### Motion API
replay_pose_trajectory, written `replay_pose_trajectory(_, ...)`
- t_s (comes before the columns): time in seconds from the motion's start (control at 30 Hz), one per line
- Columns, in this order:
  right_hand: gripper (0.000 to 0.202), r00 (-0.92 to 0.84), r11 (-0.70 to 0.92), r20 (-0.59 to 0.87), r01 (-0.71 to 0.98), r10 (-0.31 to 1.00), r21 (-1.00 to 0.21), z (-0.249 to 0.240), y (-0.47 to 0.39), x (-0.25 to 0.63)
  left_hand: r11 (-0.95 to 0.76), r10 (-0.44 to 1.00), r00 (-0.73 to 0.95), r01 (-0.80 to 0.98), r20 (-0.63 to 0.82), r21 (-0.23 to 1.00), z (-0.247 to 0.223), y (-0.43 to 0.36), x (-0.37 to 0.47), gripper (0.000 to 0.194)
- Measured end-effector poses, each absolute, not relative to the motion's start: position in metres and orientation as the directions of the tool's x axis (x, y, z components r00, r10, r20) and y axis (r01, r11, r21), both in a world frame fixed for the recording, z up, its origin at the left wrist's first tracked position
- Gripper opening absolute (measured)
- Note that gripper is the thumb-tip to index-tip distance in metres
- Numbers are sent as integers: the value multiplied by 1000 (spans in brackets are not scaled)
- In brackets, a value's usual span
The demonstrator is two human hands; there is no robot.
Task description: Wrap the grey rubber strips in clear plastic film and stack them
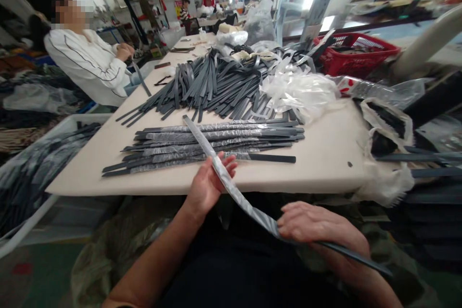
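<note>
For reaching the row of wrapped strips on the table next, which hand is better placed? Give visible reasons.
Probably the left hand, open beneath the held strip and nearer the wrapped strips; the right hand is farther, closed around the held strip.

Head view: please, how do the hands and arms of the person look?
The left hand and right hand wear no gloves. The left forearm and right forearm look bare; a dark edge, possibly a sleeve, shows low on the left.
</note>
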State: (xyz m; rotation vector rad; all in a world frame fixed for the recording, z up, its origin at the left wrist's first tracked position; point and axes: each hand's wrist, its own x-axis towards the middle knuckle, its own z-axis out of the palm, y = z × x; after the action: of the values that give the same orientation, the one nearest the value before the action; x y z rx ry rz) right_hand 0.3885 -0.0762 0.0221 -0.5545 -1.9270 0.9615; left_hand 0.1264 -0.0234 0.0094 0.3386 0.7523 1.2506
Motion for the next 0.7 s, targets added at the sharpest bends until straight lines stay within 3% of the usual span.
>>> replay_pose_trajectory(0.17,33,-618,168,33,162,785,-972,8,-87,413,-66,915,-321,-717,-244,694,41,24,76,34)
replay_pose_trajectory(0.27,36,-652,-13,-153,214,742,-977,-10,-84,397,-123,909,-387,-604,-155,787,40,26,71,32)
replay_pose_trajectory(0.4,39,-590,-59,-95,80,802,-995,-22,-65,369,0,988,-139,-392,-60,920,15,-3,96,50)
replay_pose_trajectory(0.53,34,-386,-40,49,-219,921,-975,-15,-33,356,169,979,147,-175,-144,970,-9,-37,113,46)
replay_pose_trajectory(0.7,28,-256,73,224,-492,940,-867,8,1,352,226,892,376,106,-250,968,-26,-58,114,40)
